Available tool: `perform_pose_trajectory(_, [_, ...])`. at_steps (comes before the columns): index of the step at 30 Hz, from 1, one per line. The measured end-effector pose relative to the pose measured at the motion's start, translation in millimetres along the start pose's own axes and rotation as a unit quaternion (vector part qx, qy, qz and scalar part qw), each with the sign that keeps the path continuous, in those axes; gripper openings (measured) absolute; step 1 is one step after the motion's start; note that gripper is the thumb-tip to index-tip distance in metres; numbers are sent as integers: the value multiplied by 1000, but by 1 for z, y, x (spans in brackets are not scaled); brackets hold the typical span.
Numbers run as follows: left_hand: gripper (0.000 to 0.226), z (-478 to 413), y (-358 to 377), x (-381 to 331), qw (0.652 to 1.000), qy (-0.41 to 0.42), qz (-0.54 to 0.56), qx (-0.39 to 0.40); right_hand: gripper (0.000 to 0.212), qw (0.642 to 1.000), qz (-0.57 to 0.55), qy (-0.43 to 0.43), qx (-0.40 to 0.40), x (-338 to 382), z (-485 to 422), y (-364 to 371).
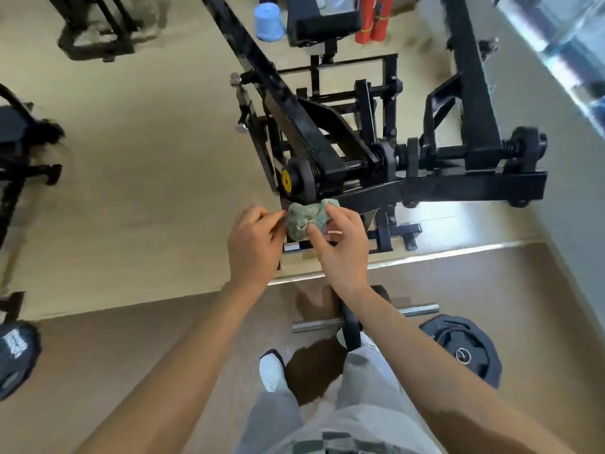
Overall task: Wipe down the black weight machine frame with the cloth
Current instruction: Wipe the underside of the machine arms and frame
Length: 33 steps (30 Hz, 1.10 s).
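A crumpled grey-green cloth (302,219) is held between both hands just below the near end of the black weight machine frame (458,186). My left hand (253,244) pinches the cloth's left edge. My right hand (343,247) grips its right side with thumb and fingers. The cloth sits right at the frame's lower corner, under a pivot with a yellow cap (287,181); whether it touches the frame is unclear. The frame's long black beams run up and away from me.
A short barbell (350,319) with a black plate lies on the floor near my feet. Weight plates lie at right (461,347) and far left (14,355). Other black equipment (19,152) stands left. A blue bucket (269,21) and red cylinders (375,18) sit beyond the frame.
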<state>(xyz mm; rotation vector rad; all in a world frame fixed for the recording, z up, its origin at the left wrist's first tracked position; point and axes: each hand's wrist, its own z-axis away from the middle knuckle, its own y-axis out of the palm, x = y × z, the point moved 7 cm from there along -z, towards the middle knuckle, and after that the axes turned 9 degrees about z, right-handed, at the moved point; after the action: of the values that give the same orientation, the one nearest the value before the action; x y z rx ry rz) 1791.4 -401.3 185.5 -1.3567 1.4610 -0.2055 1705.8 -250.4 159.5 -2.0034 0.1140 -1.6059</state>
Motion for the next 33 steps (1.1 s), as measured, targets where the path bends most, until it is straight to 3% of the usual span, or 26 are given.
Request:
perform_pose_trajectory(8, [21, -34, 14, 56, 970, -150, 154, 112, 18, 992, 95, 44, -75, 32, 7, 21])
perform_pose_trajectory(12, [29, -27, 29, 59, 909, -255, 297, 142, 17, 989, 69, 88, -97, 21, 3, 14])
perform_pose_trajectory(15, [34, -12, 24, 38, 886, -261, 362, 122, 17, 984, 70, 126, -105, 2, 1, -1])
perform_pose_trajectory(19, [27, 3, 11, 4, 923, -164, 339, 77, 12, 978, 30, 172, -115, -20, -6, -18])
perform_pose_trajectory(22, [24, 6, 9, -16, 976, 21, 211, 57, 15, 963, -14, 234, -137, -42, -8, -28])
perform_pose_trajectory(24, [14, -1, 13, -36, 978, 167, 108, 58, 22, 946, -60, 281, -151, -59, -9, -34])
perform_pose_trajectory(26, [10, -15, 21, -51, 967, 245, 22, 65, 17, 924, -116, 327, -162, -73, -10, -32])
perform_pose_trajectory(28, [8, -30, 35, -64, 954, 285, -43, 85, 11, 885, -200, 379, -180, -89, -7, -30])
perform_pose_trajectory(33, [12, -67, 77, -92, 925, 339, -117, 125, 26, 733, -429, 468, -243, -110, 3, -27])
